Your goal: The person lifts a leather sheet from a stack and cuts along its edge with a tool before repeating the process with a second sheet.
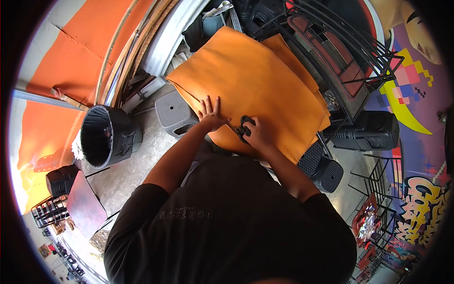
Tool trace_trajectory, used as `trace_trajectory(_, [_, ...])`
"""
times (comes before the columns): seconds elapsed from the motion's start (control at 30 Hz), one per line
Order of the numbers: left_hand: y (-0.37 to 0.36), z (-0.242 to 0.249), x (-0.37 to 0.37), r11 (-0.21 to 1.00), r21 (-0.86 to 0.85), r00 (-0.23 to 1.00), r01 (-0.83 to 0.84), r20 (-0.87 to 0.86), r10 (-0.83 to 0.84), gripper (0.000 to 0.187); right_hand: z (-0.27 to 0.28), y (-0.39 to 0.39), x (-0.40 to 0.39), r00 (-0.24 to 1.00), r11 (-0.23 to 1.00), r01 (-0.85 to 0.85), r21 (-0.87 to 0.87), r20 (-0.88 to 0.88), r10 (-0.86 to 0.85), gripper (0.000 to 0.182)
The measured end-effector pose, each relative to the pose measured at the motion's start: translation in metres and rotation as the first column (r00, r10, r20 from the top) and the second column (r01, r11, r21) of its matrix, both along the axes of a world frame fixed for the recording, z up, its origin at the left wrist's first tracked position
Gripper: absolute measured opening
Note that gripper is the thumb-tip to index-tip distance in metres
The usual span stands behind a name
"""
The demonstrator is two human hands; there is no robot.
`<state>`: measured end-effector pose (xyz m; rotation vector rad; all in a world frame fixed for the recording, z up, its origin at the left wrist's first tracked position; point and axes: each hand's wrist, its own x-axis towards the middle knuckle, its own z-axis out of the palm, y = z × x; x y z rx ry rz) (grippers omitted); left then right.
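Note:
A large orange sheet (250, 75) lies spread out in front of me, with more orange sheets showing under its right side. My left hand (211, 116) rests on the sheet near its front left edge, fingers spread and nothing in them. Just to the right, my right hand (255, 134) is closed round the handles of black scissors (244, 127) at the near part of the sheet. The scissor blades point toward my left hand and are partly hidden, so how far apart they are cannot be made out.
Grey stools stand at the left (172, 109) and right (328, 175) of the sheet. A black bin (97, 135) is farther left. Black metal frames (350, 61) are stacked at the back right, beside a black speaker-like box (371, 131).

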<state>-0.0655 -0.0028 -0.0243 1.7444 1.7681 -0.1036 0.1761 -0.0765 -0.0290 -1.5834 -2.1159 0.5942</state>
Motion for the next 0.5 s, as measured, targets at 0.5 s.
trace_trajectory(0.5, [-0.002,0.000,0.001,0.999,0.051,1.000,-0.011,-0.007,0.011,0.121,-0.003,0.072,0.015,0.929,0.934,0.345,0.092,0.106,-0.354,0.038])
